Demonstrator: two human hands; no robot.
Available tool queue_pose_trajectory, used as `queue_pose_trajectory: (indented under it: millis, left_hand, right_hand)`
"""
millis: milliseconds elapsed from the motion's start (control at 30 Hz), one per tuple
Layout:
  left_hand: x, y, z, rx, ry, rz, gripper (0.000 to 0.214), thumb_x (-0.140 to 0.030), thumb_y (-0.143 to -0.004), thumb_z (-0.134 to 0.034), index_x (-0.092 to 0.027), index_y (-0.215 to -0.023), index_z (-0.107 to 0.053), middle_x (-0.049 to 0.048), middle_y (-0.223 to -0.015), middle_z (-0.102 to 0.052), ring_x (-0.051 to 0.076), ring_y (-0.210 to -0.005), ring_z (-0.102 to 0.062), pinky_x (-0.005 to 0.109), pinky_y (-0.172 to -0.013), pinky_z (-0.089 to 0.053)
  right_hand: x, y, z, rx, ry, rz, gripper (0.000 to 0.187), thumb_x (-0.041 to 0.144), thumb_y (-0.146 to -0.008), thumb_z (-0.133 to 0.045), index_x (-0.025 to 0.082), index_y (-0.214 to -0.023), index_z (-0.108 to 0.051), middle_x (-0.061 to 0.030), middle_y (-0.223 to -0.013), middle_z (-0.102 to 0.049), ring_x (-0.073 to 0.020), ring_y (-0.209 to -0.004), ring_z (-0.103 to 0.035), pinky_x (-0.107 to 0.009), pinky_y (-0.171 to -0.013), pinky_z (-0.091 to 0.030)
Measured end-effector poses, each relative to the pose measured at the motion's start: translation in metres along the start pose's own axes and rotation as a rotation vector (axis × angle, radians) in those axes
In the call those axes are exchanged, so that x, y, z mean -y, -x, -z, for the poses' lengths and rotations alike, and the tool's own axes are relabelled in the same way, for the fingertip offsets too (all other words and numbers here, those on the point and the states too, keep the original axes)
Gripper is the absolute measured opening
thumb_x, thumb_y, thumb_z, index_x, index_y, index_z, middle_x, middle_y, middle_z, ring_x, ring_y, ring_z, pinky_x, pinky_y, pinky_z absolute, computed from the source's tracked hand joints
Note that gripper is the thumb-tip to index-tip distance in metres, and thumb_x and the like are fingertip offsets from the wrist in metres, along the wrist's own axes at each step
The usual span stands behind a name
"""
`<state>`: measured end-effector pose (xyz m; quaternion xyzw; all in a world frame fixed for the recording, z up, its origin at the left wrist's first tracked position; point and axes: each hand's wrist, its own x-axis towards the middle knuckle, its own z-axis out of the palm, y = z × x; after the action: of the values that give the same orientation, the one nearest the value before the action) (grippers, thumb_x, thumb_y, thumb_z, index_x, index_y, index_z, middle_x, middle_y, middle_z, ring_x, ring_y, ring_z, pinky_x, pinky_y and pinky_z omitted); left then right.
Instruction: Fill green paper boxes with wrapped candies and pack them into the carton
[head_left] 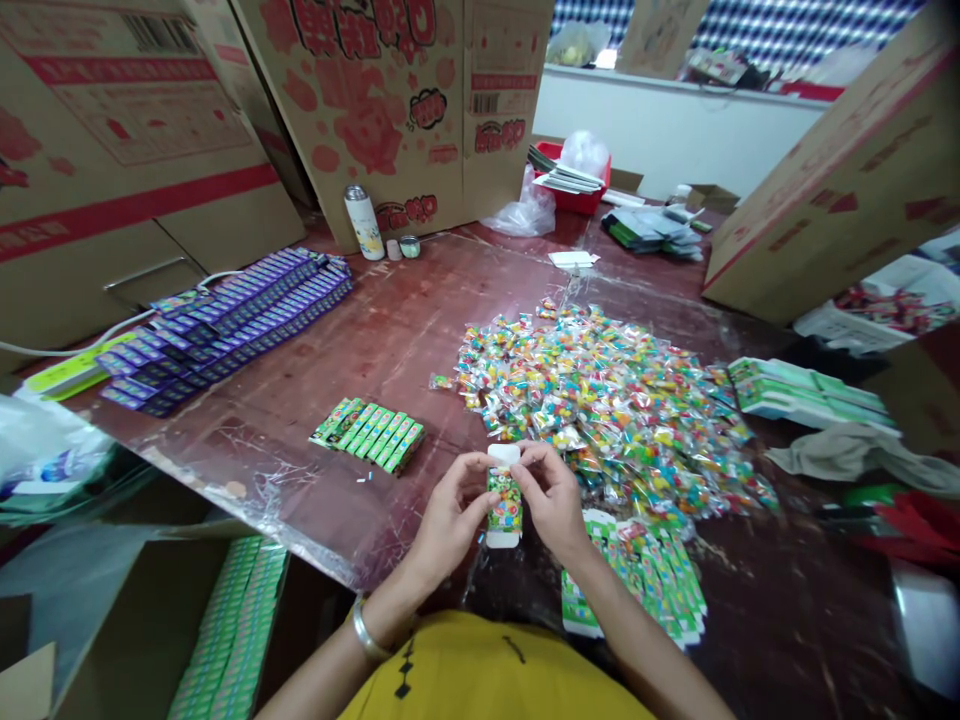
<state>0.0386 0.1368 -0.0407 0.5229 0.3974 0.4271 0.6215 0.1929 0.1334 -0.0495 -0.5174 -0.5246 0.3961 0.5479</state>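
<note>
A small green printed box (pixel 504 503) stands upright between my two hands, its white top flap open. My left hand (pixel 448 515) pinches its left side and my right hand (pixel 553 497) pinches the right side near the top flap. Just beyond my hands lies a big heap of small colourful wrapped candies (pixel 600 400). A stack of flat unfolded green boxes (pixel 649 585) lies by my right wrist. A short row of closed green boxes (pixel 369 432) sits to the left on the dark red table (pixel 390 330).
Rows of purple boxes (pixel 225 325) cover the table's left side. Large cardboard cartons (pixel 390 100) stand along the back and at right (pixel 840 190). A thermos (pixel 364 222), a red tray (pixel 577 180), green packs (pixel 810 392) and a carton of green boxes (pixel 232 630) below left.
</note>
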Motion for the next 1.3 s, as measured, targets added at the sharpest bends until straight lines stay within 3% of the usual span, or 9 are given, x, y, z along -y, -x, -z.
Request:
queue_pose_trajectory:
  millis: [100,200,400,667,867,967,1067,1200,1300]
  left_hand:
    - [0.0,-0.001,0.0,-0.053,0.056,0.003,0.032,-0.018,-0.082,-0.062,-0.023,-0.109,-0.046,0.0027,-0.104,-0.06,0.017,-0.094,-0.061,0.027,-0.082,-0.05]
    - [0.0,-0.001,0.004,-0.049,0.031,0.025,0.034,-0.017,-0.08,-0.064,-0.023,-0.108,-0.046,0.0013,-0.098,-0.06,0.016,-0.09,-0.061,0.025,-0.077,-0.05]
    - [-0.003,0.002,0.01,-0.014,-0.076,0.019,0.033,-0.014,-0.081,-0.06,-0.021,-0.111,-0.048,0.0044,-0.105,-0.06,0.018,-0.095,-0.062,0.029,-0.082,-0.051]
    - [-0.005,0.001,0.012,0.076,-0.087,0.043,0.049,-0.015,-0.081,-0.061,-0.023,-0.128,-0.049,0.0071,-0.113,-0.063,0.021,-0.101,-0.062,0.032,-0.087,-0.051]
    - [-0.002,0.0,0.012,0.041,-0.065,0.042,0.037,-0.018,-0.083,-0.061,-0.021,-0.12,-0.058,0.0076,-0.117,-0.064,0.023,-0.107,-0.061,0.034,-0.094,-0.048]
    - [0.0,0.0,0.011,0.036,0.009,0.078,0.03,-0.02,-0.082,-0.063,-0.019,-0.111,-0.058,0.0069,-0.109,-0.066,0.022,-0.102,-0.062,0.033,-0.09,-0.049]
    - [0.004,-0.002,0.014,0.033,0.052,0.128,0.028,-0.021,-0.078,-0.068,-0.018,-0.103,-0.056,0.0037,-0.096,-0.065,0.018,-0.09,-0.063,0.029,-0.081,-0.05]
    - [0.011,-0.007,0.023,-0.074,0.01,0.147,0.028,-0.026,-0.074,-0.074,-0.017,-0.082,-0.048,-0.0035,-0.076,-0.056,0.01,-0.069,-0.056,0.019,-0.062,-0.046]
    - [0.012,-0.009,0.026,-0.134,0.046,0.204,0.031,-0.032,-0.075,-0.072,-0.019,-0.088,-0.047,-0.0041,-0.078,-0.054,0.008,-0.06,-0.053,0.017,-0.051,-0.044]
  right_hand:
    - [0.003,-0.005,-0.001,0.025,-0.079,-0.024,0.016,0.033,-0.086,-0.063,0.023,-0.093,-0.053,-0.0046,-0.092,-0.062,-0.0198,-0.085,-0.06,-0.032,-0.078,-0.048]
    - [0.006,-0.011,0.001,0.119,-0.06,-0.031,0.018,0.035,-0.082,-0.068,0.021,-0.08,-0.056,-0.0029,-0.083,-0.062,-0.019,-0.08,-0.059,-0.03,-0.075,-0.047]
    - [0.011,-0.023,0.011,0.257,-0.057,-0.221,0.021,0.036,-0.076,-0.074,0.019,-0.08,-0.063,-0.0011,-0.076,-0.064,-0.0168,-0.07,-0.059,-0.028,-0.066,-0.046]
    - [0.001,-0.031,0.017,0.267,-0.039,-0.284,0.028,0.042,-0.075,-0.073,0.017,-0.069,-0.062,0.0008,-0.063,-0.06,-0.014,-0.059,-0.051,-0.025,-0.057,-0.042]
    - [0.012,-0.015,0.015,0.276,0.171,-0.061,0.019,0.037,-0.088,-0.061,0.021,-0.079,-0.064,-0.0017,-0.079,-0.063,-0.0184,-0.075,-0.058,-0.03,-0.07,-0.044]
    - [0.017,-0.009,0.017,0.33,0.244,0.019,0.011,0.034,-0.089,-0.062,0.023,-0.088,-0.066,-0.0019,-0.088,-0.065,-0.0198,-0.083,-0.06,-0.033,-0.08,-0.045]
    - [0.016,-0.015,0.032,0.368,0.347,0.088,0.009,0.032,-0.09,-0.061,0.024,-0.092,-0.065,-0.0031,-0.095,-0.065,-0.021,-0.088,-0.06,-0.034,-0.081,-0.046]
    - [0.003,-0.033,0.064,0.188,0.849,0.224,0.015,0.02,-0.088,-0.061,0.023,-0.102,-0.062,-0.0073,-0.105,-0.063,-0.0271,-0.101,-0.055,-0.038,-0.084,-0.046]
    - [-0.01,-0.043,0.081,0.225,1.175,0.339,0.027,0.011,-0.081,-0.064,0.023,-0.106,-0.063,-0.0088,-0.111,-0.062,-0.0298,-0.107,-0.051,-0.041,-0.089,-0.044]
